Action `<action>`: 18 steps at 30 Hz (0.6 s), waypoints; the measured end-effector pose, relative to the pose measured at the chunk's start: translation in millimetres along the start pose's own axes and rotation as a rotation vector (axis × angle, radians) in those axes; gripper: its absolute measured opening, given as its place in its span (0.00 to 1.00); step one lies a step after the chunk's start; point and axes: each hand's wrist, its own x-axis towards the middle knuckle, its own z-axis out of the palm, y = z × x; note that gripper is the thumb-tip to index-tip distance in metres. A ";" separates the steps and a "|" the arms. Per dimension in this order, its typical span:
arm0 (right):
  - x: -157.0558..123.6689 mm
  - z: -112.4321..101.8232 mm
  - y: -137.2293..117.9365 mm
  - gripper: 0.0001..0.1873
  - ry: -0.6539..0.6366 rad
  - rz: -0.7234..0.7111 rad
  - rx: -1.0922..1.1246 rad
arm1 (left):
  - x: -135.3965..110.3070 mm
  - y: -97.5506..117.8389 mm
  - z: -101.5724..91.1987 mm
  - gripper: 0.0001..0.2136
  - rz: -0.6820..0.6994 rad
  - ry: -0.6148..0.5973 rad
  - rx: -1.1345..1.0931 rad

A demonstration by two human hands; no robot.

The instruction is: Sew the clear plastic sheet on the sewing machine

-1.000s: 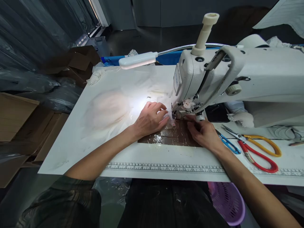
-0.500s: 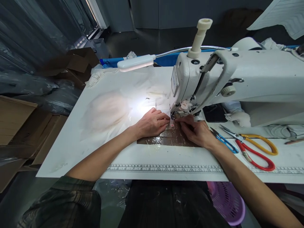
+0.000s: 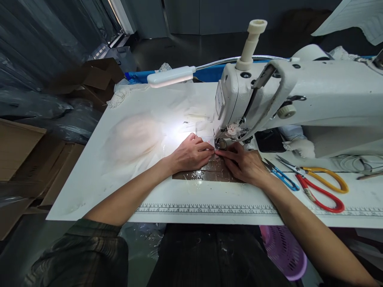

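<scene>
A white sewing machine stands on a white table. My left hand and my right hand meet fingertip to fingertip just in front of the presser foot. Both hands are closed in a pinch on a small clear, pinkish piece that I cannot make out well. They rest over a brown taped patch on the table top. A lit lamp on a flexible neck shines on the spot to the left of the needle.
Blue thread snips and scissors with red and yellow handles lie right of my right hand. A printed ruler runs along the table's front edge. Sheer fabric covers the table's left. Cardboard boxes stand left; a purple basket sits below.
My right hand has moved left from the machine's foot until its fingertips meet my left hand's. My left hand's fingers have drawn in to a pinch. The view has shifted slightly.
</scene>
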 end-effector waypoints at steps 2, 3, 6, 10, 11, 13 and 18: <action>0.2 -1.4 1.6 0.20 -0.014 0.005 0.063 | 0.0 -0.4 -0.6 0.09 0.008 0.000 0.000; 0.3 -2.7 2.1 0.20 -0.018 0.012 0.118 | -0.1 -0.5 -0.9 0.09 0.011 0.001 0.004; 1.0 -7.6 2.9 0.20 -0.004 0.089 0.332 | -0.6 -0.3 -1.3 0.09 0.026 -0.004 0.021; 2.1 -9.5 2.5 0.18 0.062 0.254 0.475 | -1.4 0.5 -0.9 0.10 0.035 -0.033 0.056; 2.2 -8.6 2.2 0.18 0.072 0.278 0.473 | -1.5 0.8 -0.9 0.10 0.035 -0.033 0.061; 2.1 -5.8 1.6 0.18 0.080 0.286 0.452 | -1.5 1.3 -1.5 0.10 0.037 -0.025 0.061; 0.5 -1.5 0.6 0.20 0.043 0.107 0.292 | -1.3 2.0 -3.4 0.11 0.063 -0.013 -0.002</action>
